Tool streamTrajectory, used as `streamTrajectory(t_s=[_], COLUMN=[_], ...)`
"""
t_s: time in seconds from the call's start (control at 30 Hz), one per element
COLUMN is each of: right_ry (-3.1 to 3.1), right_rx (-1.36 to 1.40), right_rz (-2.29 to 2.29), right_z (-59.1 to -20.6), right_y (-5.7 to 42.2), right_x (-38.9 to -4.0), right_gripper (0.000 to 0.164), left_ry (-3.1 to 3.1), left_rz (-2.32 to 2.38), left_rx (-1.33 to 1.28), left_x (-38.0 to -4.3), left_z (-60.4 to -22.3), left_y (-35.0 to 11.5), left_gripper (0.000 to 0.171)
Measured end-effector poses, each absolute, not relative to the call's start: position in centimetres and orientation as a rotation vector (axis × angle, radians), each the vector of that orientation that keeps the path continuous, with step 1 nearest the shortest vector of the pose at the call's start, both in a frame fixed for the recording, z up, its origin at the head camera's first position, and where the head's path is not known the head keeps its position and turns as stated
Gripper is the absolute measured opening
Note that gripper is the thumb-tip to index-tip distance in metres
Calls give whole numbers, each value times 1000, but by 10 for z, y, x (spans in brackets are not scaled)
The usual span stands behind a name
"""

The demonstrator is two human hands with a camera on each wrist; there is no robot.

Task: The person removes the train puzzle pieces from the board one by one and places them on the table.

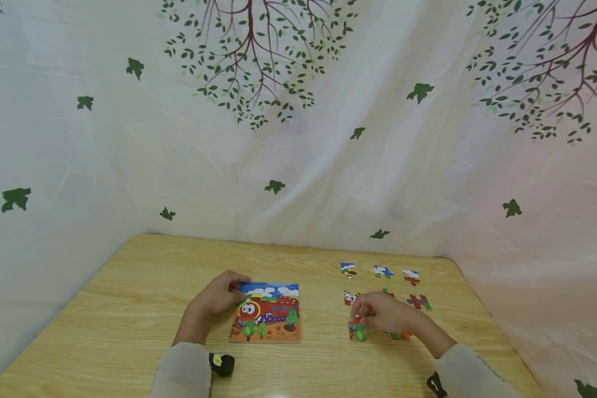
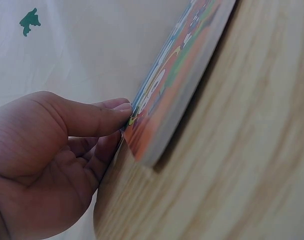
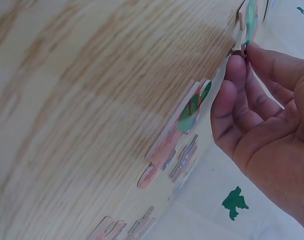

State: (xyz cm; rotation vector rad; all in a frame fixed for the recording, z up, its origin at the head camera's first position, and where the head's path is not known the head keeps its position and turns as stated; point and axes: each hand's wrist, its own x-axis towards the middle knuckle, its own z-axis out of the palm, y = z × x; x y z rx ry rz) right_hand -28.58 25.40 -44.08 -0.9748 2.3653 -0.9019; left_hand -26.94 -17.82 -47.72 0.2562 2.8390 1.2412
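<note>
A square picture board (image 1: 268, 316) with a red cartoon train lies flat on the wooden table. My left hand (image 1: 220, 293) pinches its upper left edge; in the left wrist view the thumb (image 2: 104, 119) lies against the printed face, with the other fingers at the side. To the right, my right hand (image 1: 385, 313) pinches the tab of a jigsaw piece (image 1: 359, 334) showing a green bush. Thumb and fingertips meet at that piece's edge (image 3: 249, 25) in the right wrist view. Part of the piece and some neighbours are hidden behind the right hand.
Several loose jigsaw pieces lie spaced in rows, among them a cloud piece (image 1: 382, 271), an eye piece (image 1: 350, 298) and a red piece (image 1: 419, 301). The table (image 1: 129, 298) meets a pale curtain (image 1: 219, 182) printed with leaves at the back and sides.
</note>
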Motion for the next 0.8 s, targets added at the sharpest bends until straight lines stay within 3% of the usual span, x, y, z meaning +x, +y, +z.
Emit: streamTrajectory(t_s=[0.8], right_ry=[2397], right_rx=[-1027], right_rz=[-874], right_z=[-449], right_y=[258], right_x=[-288], right_gripper=[9], left_ry=[2831], left_rz=[1259], left_rx=[267], left_x=[-268], left_z=[-477], left_y=[-179], left_gripper=[33])
